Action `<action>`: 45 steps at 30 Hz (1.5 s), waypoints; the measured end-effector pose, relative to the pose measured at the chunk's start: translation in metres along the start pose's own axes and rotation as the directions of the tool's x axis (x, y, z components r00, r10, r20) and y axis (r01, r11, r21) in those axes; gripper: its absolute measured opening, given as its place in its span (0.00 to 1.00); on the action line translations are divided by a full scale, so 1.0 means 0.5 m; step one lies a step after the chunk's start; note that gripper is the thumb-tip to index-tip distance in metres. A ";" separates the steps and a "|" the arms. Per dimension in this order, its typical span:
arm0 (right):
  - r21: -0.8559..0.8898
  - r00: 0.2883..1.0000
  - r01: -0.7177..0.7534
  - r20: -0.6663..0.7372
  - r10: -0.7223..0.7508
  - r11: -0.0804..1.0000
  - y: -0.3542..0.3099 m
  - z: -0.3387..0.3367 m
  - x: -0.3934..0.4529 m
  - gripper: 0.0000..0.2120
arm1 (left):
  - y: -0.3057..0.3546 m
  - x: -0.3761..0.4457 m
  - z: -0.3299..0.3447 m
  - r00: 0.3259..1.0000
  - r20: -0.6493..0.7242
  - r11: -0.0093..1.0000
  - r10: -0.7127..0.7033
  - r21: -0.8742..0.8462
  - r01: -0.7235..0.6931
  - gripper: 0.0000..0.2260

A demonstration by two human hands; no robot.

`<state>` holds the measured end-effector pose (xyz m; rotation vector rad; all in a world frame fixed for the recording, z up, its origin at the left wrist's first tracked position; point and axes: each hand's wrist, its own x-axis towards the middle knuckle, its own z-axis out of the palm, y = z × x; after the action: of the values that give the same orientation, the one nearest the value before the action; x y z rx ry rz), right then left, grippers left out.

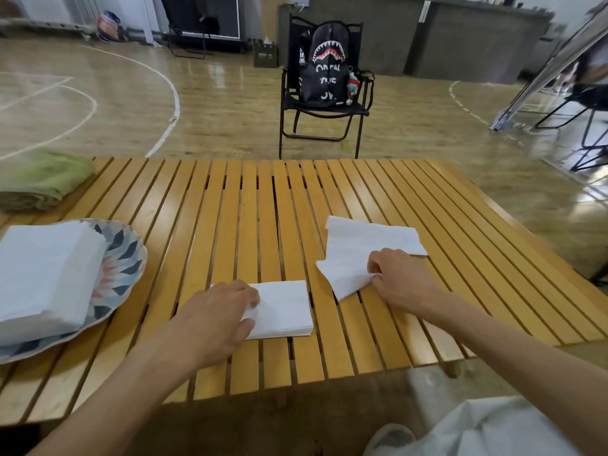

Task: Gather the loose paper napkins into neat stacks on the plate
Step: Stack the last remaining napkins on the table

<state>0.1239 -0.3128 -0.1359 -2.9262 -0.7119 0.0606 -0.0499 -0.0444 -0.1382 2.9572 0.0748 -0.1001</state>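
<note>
A patterned plate (126, 255) sits at the table's left edge with a tall stack of white napkins (46, 274) on it. A small folded napkin pile (286, 307) lies on the slats near the middle; my left hand (217, 320) rests on its left side, thumb and fingers pinching it. To the right, loose unfolded napkins (358, 251) lie overlapped and skewed. My right hand (401, 278) pinches the near edge of the lower loose napkin.
The slatted wooden table (230, 209) has a folded green towel (39, 179) at its far left corner. Beyond the table a black folding chair (324, 106) holds a backpack. My knee (493, 429) shows below the table's near right edge.
</note>
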 end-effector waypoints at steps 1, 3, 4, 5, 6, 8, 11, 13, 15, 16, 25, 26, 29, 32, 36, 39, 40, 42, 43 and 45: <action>-0.031 1.000 0.009 0.006 -0.008 0.999 -0.004 -0.001 -0.009 0.07 | 0.000 -0.003 -0.003 1.000 0.001 1.000 0.001 0.002 -0.001 0.15; -0.053 1.000 -0.003 0.007 0.004 0.999 -0.014 -0.009 -0.020 0.06 | 0.000 -0.008 -0.010 1.000 -0.003 1.000 0.001 0.001 -0.001 0.13; -0.057 1.000 -0.017 0.005 0.017 0.998 -0.020 -0.015 -0.021 0.06 | 0.001 -0.010 -0.013 1.000 -0.009 1.000 0.000 0.002 0.000 0.12; -0.061 1.000 -0.030 -0.002 0.030 0.998 -0.027 -0.024 -0.022 0.06 | 0.002 -0.012 -0.016 1.000 -0.018 1.000 0.000 0.005 0.000 0.12; -0.059 0.999 -0.042 -0.017 0.042 0.997 -0.035 -0.034 -0.020 0.06 | 0.003 -0.012 -0.018 1.000 -0.030 1.000 -0.001 0.006 0.002 0.12; -0.029 0.996 -0.061 -0.062 0.059 0.998 -0.052 -0.060 -0.015 0.06 | 0.004 -0.013 -0.020 0.998 -0.064 1.000 -0.013 -0.002 0.013 0.13; 0.031 0.994 -0.073 -0.079 0.075 0.997 -0.073 -0.104 -0.006 0.06 | -0.001 -0.008 -0.021 0.991 -0.135 0.999 -0.012 -0.035 0.008 0.14; 0.103 0.994 -0.066 -0.075 0.074 0.992 -0.085 -0.126 -0.002 0.07 | -0.005 -0.003 -0.019 0.982 -0.191 0.997 -0.013 -0.074 -0.002 0.15; 0.309 0.995 -0.030 -0.077 0.056 0.951 -0.102 -0.135 -0.004 0.07 | -0.009 0.005 -0.018 0.967 -0.252 0.989 -0.026 -0.145 -0.011 0.18; 0.439 0.997 -0.005 -0.064 0.036 0.898 -0.114 -0.135 -0.009 0.08 | -0.010 0.008 -0.019 0.958 -0.285 0.979 -0.040 -0.202 -0.019 0.20; 0.757 0.954 -0.004 0.198 -0.224 0.653 -0.170 -0.102 -0.055 0.15 | 0.017 0.002 -0.075 0.850 -0.501 0.759 -0.162 -0.614 -0.217 0.26; 0.762 0.944 0.003 0.211 -0.253 0.647 -0.169 -0.103 -0.057 0.16 | 0.018 -0.001 -0.077 0.858 -0.488 0.761 -0.158 -0.615 -0.209 0.25; 0.810 0.901 -0.031 0.276 -0.335 0.586 -0.166 -0.104 -0.061 0.12 | 0.015 -0.002 -0.080 0.873 -0.459 0.780 -0.163 -0.602 -0.170 0.13; 0.857 0.882 -0.058 0.285 -0.377 0.513 -0.165 -0.099 -0.059 0.14 | 0.011 -0.003 -0.083 0.881 -0.429 0.730 -0.198 -0.664 -0.160 0.05; 0.939 0.871 -0.320 0.344 -0.351 0.127 -0.148 -0.090 -0.050 0.30 | 0.003 -0.004 -0.092 0.872 -0.355 0.609 -0.338 -0.788 -0.085 0.07; 0.905 0.831 -0.421 0.411 -0.375 0.058 -0.144 -0.078 -0.049 0.35 | -0.012 -0.004 -0.094 0.886 -0.233 0.502 -0.402 -0.865 0.001 0.08; 0.902 0.826 -0.426 0.417 -0.380 0.062 -0.147 -0.072 -0.049 0.34 | -0.017 -0.006 -0.092 0.892 -0.188 0.468 -0.411 -0.883 0.029 0.09; 0.903 0.835 -0.419 0.425 -0.350 0.096 -0.159 -0.063 -0.051 0.27 | -0.026 -0.008 -0.086 0.897 -0.113 0.431 -0.427 -0.898 0.092 0.09; 0.903 0.848 -0.409 0.430 -0.309 0.134 -0.166 -0.058 -0.052 0.21 | -0.028 -0.010 -0.084 0.892 -0.098 0.437 -0.442 -0.892 0.118 0.09; 0.888 0.875 -0.394 0.442 -0.200 0.236 -0.177 -0.048 -0.051 0.14 | -0.032 -0.011 -0.081 0.873 -0.112 0.474 -0.474 -0.869 0.145 0.08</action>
<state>0.0625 -0.2496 -0.1001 -1.6229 -0.2720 0.9292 -0.0538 -0.0214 -0.1010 1.8868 0.5605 0.3274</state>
